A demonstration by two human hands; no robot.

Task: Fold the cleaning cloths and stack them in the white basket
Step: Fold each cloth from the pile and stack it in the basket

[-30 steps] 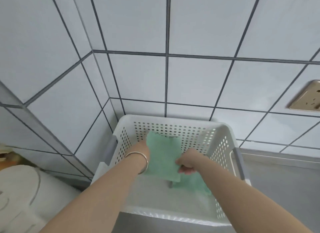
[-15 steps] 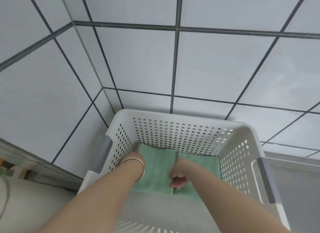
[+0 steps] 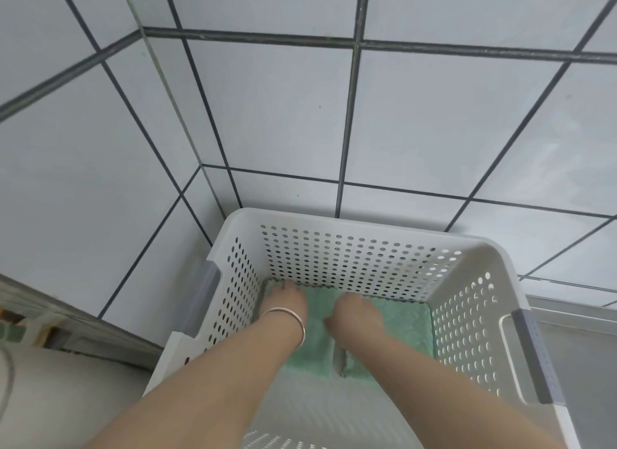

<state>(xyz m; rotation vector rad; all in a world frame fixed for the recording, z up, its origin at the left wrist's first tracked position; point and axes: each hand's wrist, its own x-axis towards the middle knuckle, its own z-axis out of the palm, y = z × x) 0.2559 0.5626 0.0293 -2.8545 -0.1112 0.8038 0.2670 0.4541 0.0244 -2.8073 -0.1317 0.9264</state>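
Note:
A white perforated basket (image 3: 374, 230) stands in the tiled corner. Two folded green cloths lie side by side on its floor against the far wall: the left cloth (image 3: 315, 348) and the right cloth (image 3: 407, 325). My left hand (image 3: 287, 298), with a silver bangle at the wrist, presses flat on the far end of the left cloth. My right hand (image 3: 355, 313) rests on the near-left part of the right cloth, fingers down; its fingertips are hidden.
Grey handles sit on the basket's left side (image 3: 203, 295) and right side (image 3: 531, 355). White tiled walls with dark grout close in behind and to the left. A grey counter (image 3: 581, 365) lies to the right, a white surface (image 3: 66, 392) at lower left.
The green cloth held above the basket a second ago now lies flat on the basket floor beside the other. Both hands have gone down onto the cloths, and the view has moved closer.

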